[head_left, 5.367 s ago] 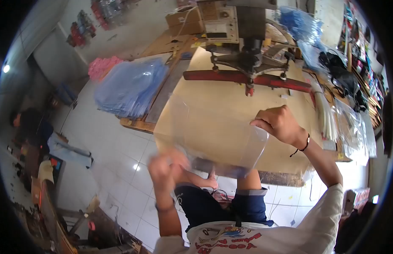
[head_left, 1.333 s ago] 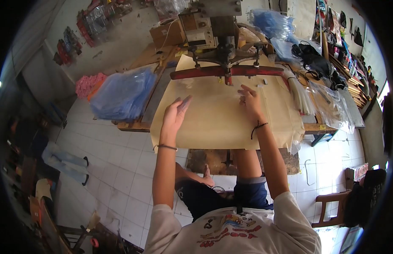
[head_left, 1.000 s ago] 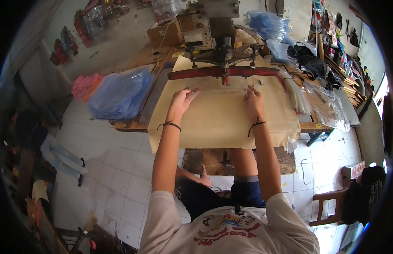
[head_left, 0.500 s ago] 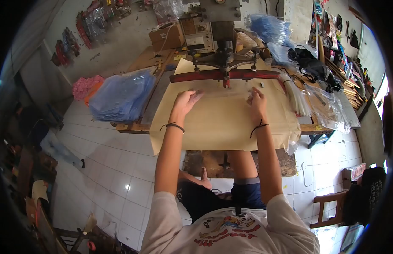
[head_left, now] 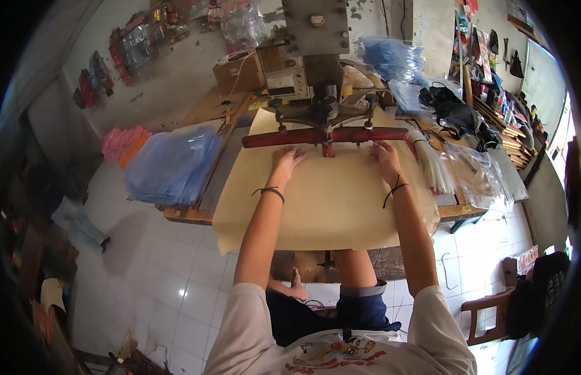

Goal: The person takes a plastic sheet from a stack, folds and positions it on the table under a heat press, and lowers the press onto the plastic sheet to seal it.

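My left hand (head_left: 286, 164) lies on tan paper (head_left: 309, 215), its fingers stretched toward the red press bar (head_left: 271, 138) and the thumb apart. On the other side, my right hand (head_left: 386, 162) has bent fingers close together just below the bar's right part. Between the hands, faint glints show a thin clear plastic sheet (head_left: 350, 150) along the bar; its outline is hard to make out. The right fingertips seem to pinch its edge. Above the paper, the bar hangs from a black bracket of a heat-sealing press (head_left: 318, 37).
Blue-tinted plastic sheets (head_left: 171, 164) are stacked on the table's left. Clear strips (head_left: 433, 164) and a clear bag (head_left: 481, 178) lie to the right, near a black bag (head_left: 450, 103). A wooden chair (head_left: 487, 306) stands at right. Another person (head_left: 81, 219) is at far left.
Both hands have moved forward to the press bar, bringing the blurred clear sheet up to it. My left fingers now lie flatter. The camera view has tilted upward slightly.
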`<state>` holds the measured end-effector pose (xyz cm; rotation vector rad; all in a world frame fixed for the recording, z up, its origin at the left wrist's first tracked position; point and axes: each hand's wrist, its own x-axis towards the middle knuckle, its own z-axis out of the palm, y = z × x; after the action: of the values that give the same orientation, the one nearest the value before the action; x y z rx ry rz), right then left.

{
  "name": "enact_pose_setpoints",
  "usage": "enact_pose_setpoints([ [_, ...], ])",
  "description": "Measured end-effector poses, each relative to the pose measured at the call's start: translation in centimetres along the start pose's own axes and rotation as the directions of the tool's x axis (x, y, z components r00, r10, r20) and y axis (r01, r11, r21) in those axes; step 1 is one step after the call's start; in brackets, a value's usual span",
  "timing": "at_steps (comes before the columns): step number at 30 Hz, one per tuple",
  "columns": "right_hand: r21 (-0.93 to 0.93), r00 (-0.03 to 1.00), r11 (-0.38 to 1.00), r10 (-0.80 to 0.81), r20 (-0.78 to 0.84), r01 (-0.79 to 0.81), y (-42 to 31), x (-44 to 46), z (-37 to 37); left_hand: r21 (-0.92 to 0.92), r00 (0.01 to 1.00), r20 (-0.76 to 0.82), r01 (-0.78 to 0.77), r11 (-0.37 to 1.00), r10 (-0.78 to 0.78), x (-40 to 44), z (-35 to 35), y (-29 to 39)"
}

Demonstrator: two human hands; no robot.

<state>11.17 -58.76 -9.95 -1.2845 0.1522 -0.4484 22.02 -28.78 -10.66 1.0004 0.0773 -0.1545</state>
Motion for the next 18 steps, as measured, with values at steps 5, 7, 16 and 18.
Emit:
enact_pose_setpoints([
  [5, 0.047, 0.997, 0.998, 0.040, -0.061, -0.037, 0.2, -0.3, 0.5, 0.103, 0.992, 0.036, -0.125, 0.987, 0.122, -0.7, 0.3, -0.3],
  [7, -0.115, 0.994, 0.993, 0.024, -0.110, -0.036, -1.0, -1.3, 1.2, 0.244, 0.980, 0.058, -0.197, 0.950, 0.188, -0.8, 0.0, -0.5],
  [16, -0.453, 0.996, 0.891, -0.063, -0.066, 0.027, -1.2, -2.1, 0.5, 0.790, 0.872, 0.320, -0.461, 0.404, 0.371, -6.2, -1.3, 1.2],
  [18, -0.445, 0.997, 0.895, -0.068, -0.047, 0.040, -0.9, -1.7, 0.1, 0.813, 0.809, 0.427, -0.539, 0.222, 0.404, -6.5, -2.0, 0.9],
])
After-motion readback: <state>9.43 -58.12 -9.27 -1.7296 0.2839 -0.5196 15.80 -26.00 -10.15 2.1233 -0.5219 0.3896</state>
